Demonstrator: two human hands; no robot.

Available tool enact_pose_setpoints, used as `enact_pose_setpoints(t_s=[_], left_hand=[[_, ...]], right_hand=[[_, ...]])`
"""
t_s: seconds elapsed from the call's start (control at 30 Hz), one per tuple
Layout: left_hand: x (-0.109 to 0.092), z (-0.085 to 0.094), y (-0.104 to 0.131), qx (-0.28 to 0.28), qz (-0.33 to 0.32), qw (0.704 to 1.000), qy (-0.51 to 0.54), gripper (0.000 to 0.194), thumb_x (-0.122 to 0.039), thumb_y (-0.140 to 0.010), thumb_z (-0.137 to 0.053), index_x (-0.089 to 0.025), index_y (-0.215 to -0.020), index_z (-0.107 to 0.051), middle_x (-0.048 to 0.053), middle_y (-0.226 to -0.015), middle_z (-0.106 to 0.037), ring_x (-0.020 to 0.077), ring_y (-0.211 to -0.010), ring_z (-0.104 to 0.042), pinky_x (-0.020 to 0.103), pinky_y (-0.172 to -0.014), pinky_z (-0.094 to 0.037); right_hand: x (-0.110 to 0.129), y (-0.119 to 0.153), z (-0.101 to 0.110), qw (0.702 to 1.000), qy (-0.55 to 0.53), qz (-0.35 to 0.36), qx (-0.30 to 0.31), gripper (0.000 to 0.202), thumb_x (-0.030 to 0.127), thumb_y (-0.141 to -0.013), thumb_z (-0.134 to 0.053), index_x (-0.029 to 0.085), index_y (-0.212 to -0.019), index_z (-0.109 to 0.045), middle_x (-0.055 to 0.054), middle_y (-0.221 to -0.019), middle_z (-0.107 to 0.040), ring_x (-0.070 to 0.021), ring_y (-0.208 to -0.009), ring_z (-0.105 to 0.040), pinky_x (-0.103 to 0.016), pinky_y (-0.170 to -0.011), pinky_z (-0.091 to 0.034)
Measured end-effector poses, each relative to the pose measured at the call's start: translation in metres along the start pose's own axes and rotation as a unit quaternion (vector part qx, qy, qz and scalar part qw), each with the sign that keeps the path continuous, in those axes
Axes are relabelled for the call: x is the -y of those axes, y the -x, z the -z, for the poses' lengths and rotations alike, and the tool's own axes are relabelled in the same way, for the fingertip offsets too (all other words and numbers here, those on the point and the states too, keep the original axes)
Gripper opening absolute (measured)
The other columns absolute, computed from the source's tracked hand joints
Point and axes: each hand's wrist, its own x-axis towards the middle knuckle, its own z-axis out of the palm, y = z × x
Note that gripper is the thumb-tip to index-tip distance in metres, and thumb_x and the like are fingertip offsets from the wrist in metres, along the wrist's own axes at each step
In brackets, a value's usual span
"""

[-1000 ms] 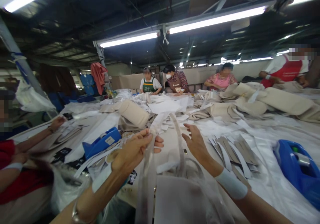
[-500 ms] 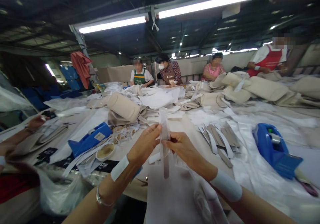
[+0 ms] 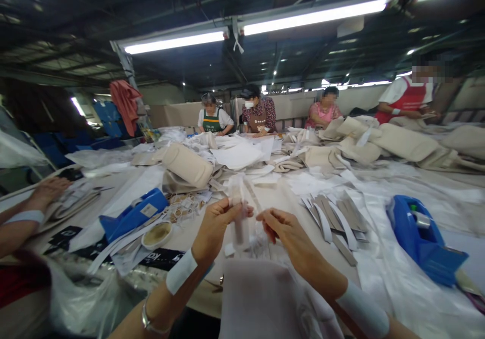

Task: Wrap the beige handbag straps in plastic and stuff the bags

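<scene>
My left hand (image 3: 216,228) is closed on a narrow clear plastic sleeve (image 3: 238,233) with a greyish strip inside. The sleeve stands roughly upright in front of me. Just to its right, my right hand (image 3: 279,228) is pinched at the end of a thin translucent band that slants down from the sleeve's top. Motion blur softens the plastic between the hands. Below them a whitish translucent sheet (image 3: 257,293) lies over the near edge of the table.
Blue tape dispensers stand at left (image 3: 136,212) and right (image 3: 420,243). Grey and white strips (image 3: 335,218) fan out at right; a small round tub (image 3: 156,235) sits at left. Beige fabric pieces (image 3: 187,164) pile up behind. A co-worker's hands (image 3: 49,190) are at far left; several people work opposite.
My hands have moved apart. My left hand has shifted slightly left with the sleeve, and my right hand has drawn away to the right, with the thin band now slanting between them.
</scene>
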Motion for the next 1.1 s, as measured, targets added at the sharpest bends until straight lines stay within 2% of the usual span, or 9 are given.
enact_pose_setpoints(t_s=[0.13, 0.27, 0.37, 0.47, 0.63, 0.73, 0.83, 0.97, 1.1], left_hand=[[0.001, 0.000, 0.005, -0.036, -0.027, 0.998, 0.036, 0.020, -0.029, -0.077, -0.075, -0.015, -0.091, -0.076, 0.007, -0.094, -0.076, 0.0209, -0.094, -0.066, 0.030, -0.093, -0.046], [0.007, -0.010, 0.021, 0.019, -0.006, 0.997, 0.077, 0.016, -0.025, -0.079, -0.074, -0.017, -0.093, -0.077, 0.005, -0.092, -0.075, 0.0207, -0.092, -0.064, 0.030, -0.090, -0.046], [0.009, -0.014, 0.034, 0.070, -0.001, 0.993, 0.099, 0.014, -0.023, -0.080, -0.071, -0.016, -0.092, -0.077, 0.006, -0.088, -0.075, 0.0231, -0.091, -0.065, 0.033, -0.086, -0.048], [0.009, -0.014, 0.041, 0.098, 0.010, 0.988, 0.115, 0.012, -0.022, -0.080, -0.070, -0.015, -0.088, -0.077, 0.007, -0.088, -0.074, 0.0239, -0.088, -0.065, 0.034, -0.083, -0.050], [0.008, -0.005, 0.038, 0.040, 0.049, 0.988, 0.138, 0.027, -0.029, -0.083, -0.070, -0.015, -0.106, -0.071, 0.007, -0.090, -0.074, 0.0186, -0.080, -0.067, 0.032, -0.082, -0.051], [0.008, -0.002, 0.035, -0.002, 0.061, 0.987, 0.147, 0.038, -0.034, -0.083, -0.071, -0.013, -0.114, -0.067, 0.008, -0.087, -0.074, 0.0184, -0.080, -0.068, 0.032, -0.083, -0.052], [0.008, -0.001, 0.035, -0.008, 0.064, 0.985, 0.160, 0.045, -0.035, -0.084, -0.070, -0.013, -0.123, -0.062, 0.007, -0.082, -0.074, 0.0173, -0.073, -0.068, 0.032, -0.080, -0.054], [0.011, 0.000, 0.035, 0.036, 0.086, 0.982, 0.162, 0.047, -0.037, -0.089, -0.063, -0.010, -0.128, -0.058, 0.007, -0.074, -0.073, 0.0175, -0.067, -0.067, 0.030, -0.074, -0.053], [0.010, 0.001, 0.036, 0.083, 0.112, 0.975, 0.172, 0.045, -0.039, -0.091, -0.059, -0.011, -0.126, -0.061, 0.007, -0.069, -0.071, 0.0180, -0.062, -0.066, 0.030, -0.070, -0.052]], right_hand=[[-0.024, 0.003, 0.000, 0.961, -0.149, -0.191, 0.135, 0.061, 0.067, -0.084, -0.052, 0.009, -0.091, -0.069, -0.002, -0.065, -0.060, -0.0090, -0.046, -0.049, -0.023, -0.047, -0.036], [-0.027, -0.017, -0.005, 0.934, -0.245, -0.235, 0.108, 0.065, 0.071, -0.089, -0.038, 0.011, -0.085, -0.064, -0.001, -0.063, -0.060, -0.0101, -0.043, -0.052, -0.024, -0.046, -0.041], [-0.016, -0.024, -0.008, 0.965, -0.183, -0.171, 0.077, 0.053, 0.064, -0.084, -0.051, 0.013, -0.074, -0.061, 0.001, -0.057, -0.057, -0.0087, -0.041, -0.049, -0.023, -0.044, -0.041], [-0.011, -0.018, -0.013, 0.988, -0.102, -0.102, 0.052, 0.029, 0.042, -0.073, -0.068, 0.014, -0.067, -0.060, 0.004, -0.051, -0.053, -0.0068, -0.038, -0.044, -0.020, -0.039, -0.035], [-0.015, -0.009, -0.017, 0.997, 0.070, -0.034, 0.003, 0.008, 0.023, -0.075, -0.053, 0.018, -0.071, -0.057, 0.005, -0.048, -0.053, -0.0096, -0.033, -0.043, -0.021, -0.035, -0.030], [-0.014, -0.010, -0.012, 0.966, 0.256, 0.041, -0.021, 0.017, 0.019, -0.081, -0.046, 0.020, -0.069, -0.056, 0.002, -0.051, -0.056, -0.0123, -0.041, -0.051, -0.022, -0.044, -0.033], [-0.012, -0.010, -0.007, 0.899, 0.418, 0.129, -0.010, 0.021, 0.010, -0.082, -0.045, 0.020, -0.071, -0.061, -0.002, -0.063, -0.065, -0.0162, -0.057, -0.059, -0.025, -0.057, -0.036], [-0.009, -0.007, -0.003, 0.847, 0.493, 0.197, 0.034, 0.029, 0.006, -0.083, -0.045, 0.021, -0.092, -0.067, -0.005, -0.082, -0.073, -0.0196, -0.072, -0.065, -0.027, -0.065, -0.037], [-0.008, -0.005, -0.003, 0.812, 0.525, 0.245, 0.074, 0.028, 0.006, -0.085, -0.046, 0.020, -0.098, -0.066, -0.004, -0.082, -0.072, -0.0190, -0.072, -0.065, -0.027, -0.065, -0.037]])
